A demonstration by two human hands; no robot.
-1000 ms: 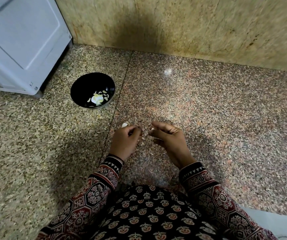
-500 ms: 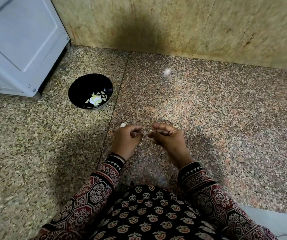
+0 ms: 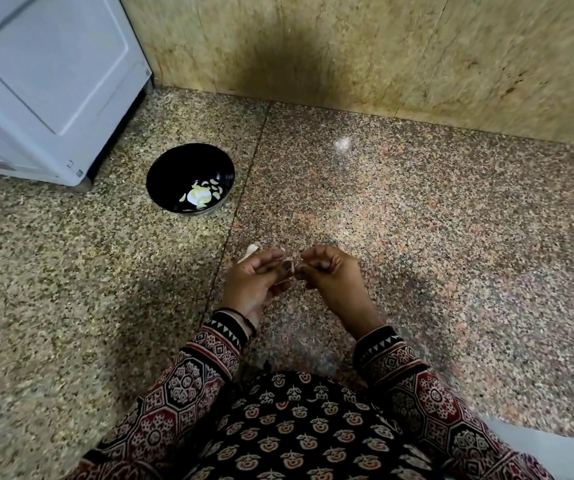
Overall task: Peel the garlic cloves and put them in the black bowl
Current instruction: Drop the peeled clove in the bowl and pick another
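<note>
My left grip [image 3: 254, 284] and right grip [image 3: 330, 275] meet fingertip to fingertip above the speckled floor [image 3: 417, 237], both pinching one garlic clove [image 3: 293, 258] with its papery skin. The black bowl [image 3: 174, 174] sits well apart, near the white appliance [image 3: 53, 81], with peeled cloves [image 3: 202, 197] inside.

The floor [image 3: 452, 254] is of speckled stone, and a thin dark joint [image 3: 244, 188] runs across it from the yellowish stone wall [image 3: 417, 57] toward the near edge. A white appliance [image 3: 46, 81] stands at its far left corner. The wall carries a dark patch [image 3: 278, 74].
</note>
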